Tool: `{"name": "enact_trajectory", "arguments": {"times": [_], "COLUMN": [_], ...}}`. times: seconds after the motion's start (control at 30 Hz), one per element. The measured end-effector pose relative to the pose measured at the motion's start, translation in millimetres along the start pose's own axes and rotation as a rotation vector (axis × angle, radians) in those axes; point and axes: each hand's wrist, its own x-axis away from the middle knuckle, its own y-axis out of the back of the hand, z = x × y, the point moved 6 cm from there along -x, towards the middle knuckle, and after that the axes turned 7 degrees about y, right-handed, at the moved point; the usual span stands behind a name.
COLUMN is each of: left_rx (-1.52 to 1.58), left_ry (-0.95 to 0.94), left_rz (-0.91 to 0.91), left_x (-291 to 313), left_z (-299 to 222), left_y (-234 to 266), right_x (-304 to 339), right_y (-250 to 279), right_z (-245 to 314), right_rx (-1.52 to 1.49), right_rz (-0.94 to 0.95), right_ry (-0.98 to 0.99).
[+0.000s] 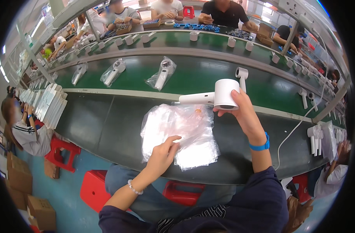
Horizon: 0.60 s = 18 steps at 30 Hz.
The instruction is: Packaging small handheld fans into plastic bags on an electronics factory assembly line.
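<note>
1. White plastic identifies the item I track first: a hair dryer (220,96), held in the air above the far edge of the dark desk (107,128), with its handle pointing to my left.
2. My right hand (239,110) is closed around the dryer's round barrel; the thumb lies under the barrel and the fingers wrap over its far side. A blue wristband (259,146) sits on that wrist.
3. My left hand (164,151) rests on a stack of clear plastic bags (181,134) with the fingers curled loosely. The fingertips press on the top sheet. I cannot tell whether they pinch it.
4. I see the bag stack lying flat on the desk, directly in front of me, just below the dryer.
5. Beyond the desk runs a green conveyor belt (200,75). Three bagged hair dryers (162,73) lie on it, well apart from one another, and one unbagged white dryer (242,75) stands just behind the one I hold.
6. A white cable (297,126) trails across the right side of the desk.
7. I see red stools (63,153) on the blue floor below the desk's near edge.
8. Other people are seated along the far side of the line and at both ends.
</note>
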Motion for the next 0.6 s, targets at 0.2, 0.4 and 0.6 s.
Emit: {"name": "enact_trajectory", "arguments": {"times": [0.2, 0.4, 0.6], "left_rx": [0.254, 0.333, 0.067], "left_ry": [0.109, 0.028, -0.108], "left_rz": [-0.001, 0.064, -0.056], "left_x": [-7, -20, -16], "left_z": [3, -7, -7], "left_y": [-2, 6, 11], "right_x": [2, -2, 3], "right_y": [9, 15, 14], "right_z": [6, 29, 34], "right_rx": [-0.022, 0.041, 0.071], "right_rz": [-0.033, -0.086, -0.045], "right_ry": [0.046, 0.071, 0.092]}}
